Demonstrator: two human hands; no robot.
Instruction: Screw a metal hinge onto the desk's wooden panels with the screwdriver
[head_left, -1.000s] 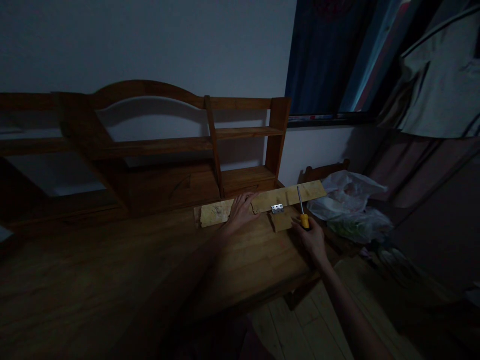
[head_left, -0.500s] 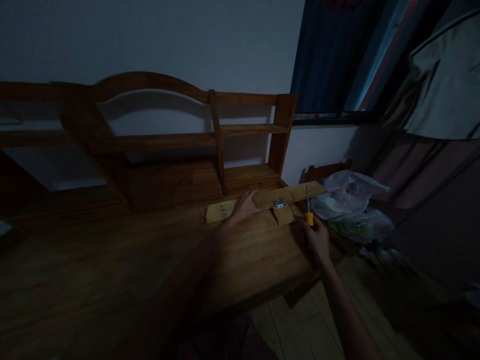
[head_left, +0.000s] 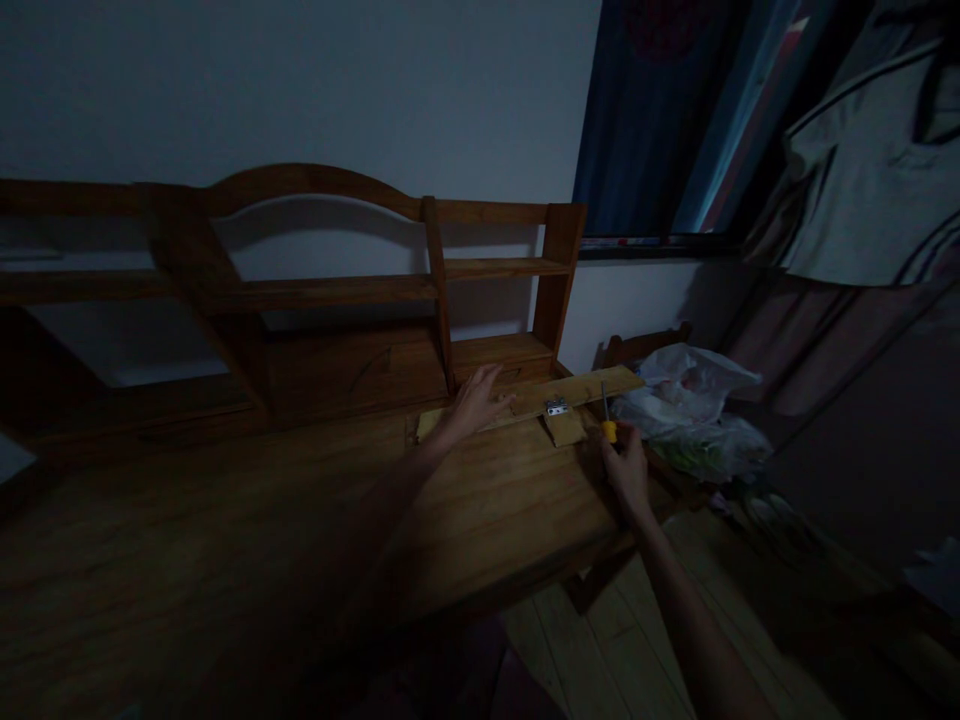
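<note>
A pale wooden plank (head_left: 577, 388) lies across the back right of the wooden desk (head_left: 300, 520). My left hand (head_left: 476, 400) rests flat on the plank with its fingers spread. A small metal hinge (head_left: 556, 407) joins the plank to a short wooden block (head_left: 565, 428). To the right of the block, my right hand (head_left: 624, 468) grips a screwdriver by its yellow handle (head_left: 610, 431), the shaft pointing up and away over the plank. The room is dim.
A wooden shelf unit (head_left: 420, 280) stands at the back of the desk against a white wall. White plastic bags (head_left: 690, 400) lie right of the desk. Dark curtains (head_left: 660, 110) and hanging cloth (head_left: 870, 170) fill the right side. Wooden floor (head_left: 592, 640) shows below.
The camera view shifted slightly. My left hand stays on the plank, its fingers spread wider now. My right hand keeps the screwdriver beside the block, the shaft standing steeper than a second ago.
</note>
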